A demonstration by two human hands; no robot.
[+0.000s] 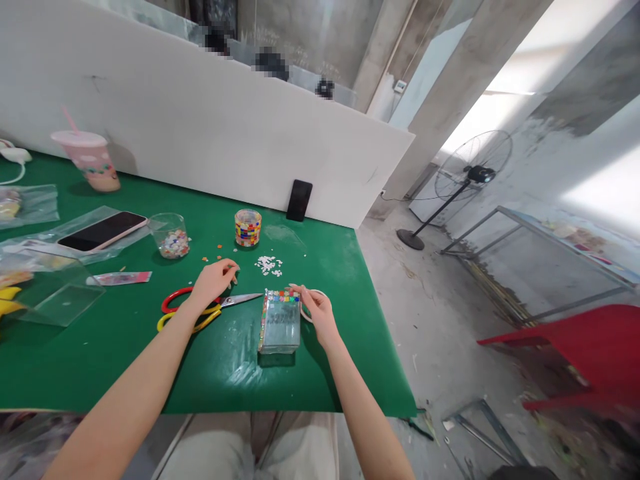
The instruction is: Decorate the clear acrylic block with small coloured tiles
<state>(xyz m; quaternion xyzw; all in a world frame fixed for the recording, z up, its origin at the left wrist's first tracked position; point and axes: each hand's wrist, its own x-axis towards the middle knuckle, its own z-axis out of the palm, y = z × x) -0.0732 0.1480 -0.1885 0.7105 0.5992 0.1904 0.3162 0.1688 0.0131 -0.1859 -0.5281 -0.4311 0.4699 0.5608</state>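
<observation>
A clear plastic box (280, 327) with a band of coloured mosaic tiles along its far edge lies on the green table (125, 360). My right hand (317, 313) rests against the box's right side, fingers curled at its top corner. My left hand (214, 280) hovers with fingers pinched together over the table, just above red-and-yellow scissors (200, 310); what it pinches is too small to make out. A heap of small white tiles (269, 265) lies beyond the box.
A mosaic-covered cup (248, 227), a glass of coloured tiles (171, 235), a phone on plastic bags (103, 230), a pink drink cup (90, 160) and a clear box (50, 293) stand left. A white board (200, 120) backs the table. Right: fan (470, 177), red chair (575, 353).
</observation>
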